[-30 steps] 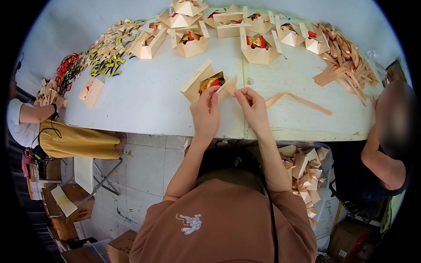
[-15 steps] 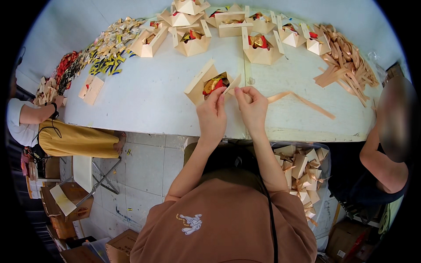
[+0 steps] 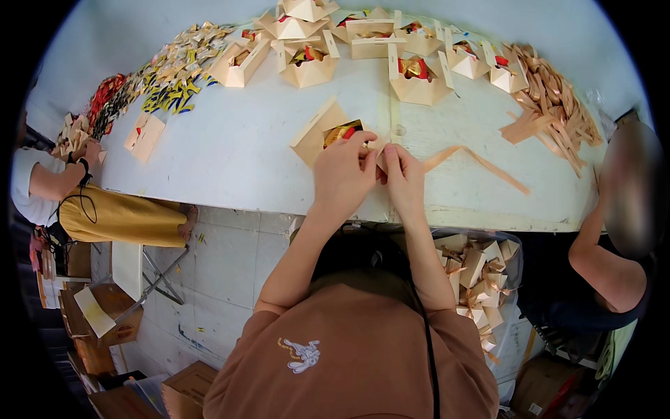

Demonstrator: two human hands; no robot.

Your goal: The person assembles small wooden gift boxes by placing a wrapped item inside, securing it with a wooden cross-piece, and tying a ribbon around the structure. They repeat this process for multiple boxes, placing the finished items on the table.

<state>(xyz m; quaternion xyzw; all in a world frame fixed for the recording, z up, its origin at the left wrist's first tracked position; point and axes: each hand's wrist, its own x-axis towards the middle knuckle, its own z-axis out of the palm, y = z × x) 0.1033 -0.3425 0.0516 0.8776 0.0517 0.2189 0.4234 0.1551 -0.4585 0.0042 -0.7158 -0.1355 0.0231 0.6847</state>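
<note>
A cream cardboard gift box (image 3: 309, 143) with raised flaps stands in front of me, holding gold- and red-wrapped sweets (image 3: 338, 134). My left hand (image 3: 343, 172) curls over its near right side, thumb and fingers closed at the right flap and hiding much of it. Just beside it, my right hand (image 3: 405, 180) pinches a tan satin ribbon (image 3: 481, 162) against that flap. The ribbon's loose tail runs rightward across the table. Where the ribbon meets the flap is hidden by my fingers.
Several filled boxes (image 3: 419, 84) stand along the table's (image 3: 251, 146) far side. Wrapped sweets (image 3: 171, 94) lie piled left, ribbons (image 3: 555, 105) right. A closed box (image 3: 144, 137) lies left. Below the edge, a plastic bin (image 3: 513, 269) holds ribboned boxes. People sit on both sides.
My left hand has turned and shifted right, its fingers now curled over the box's right flap. My right hand stays close by with the ribbon, fingertips slightly lower.
</note>
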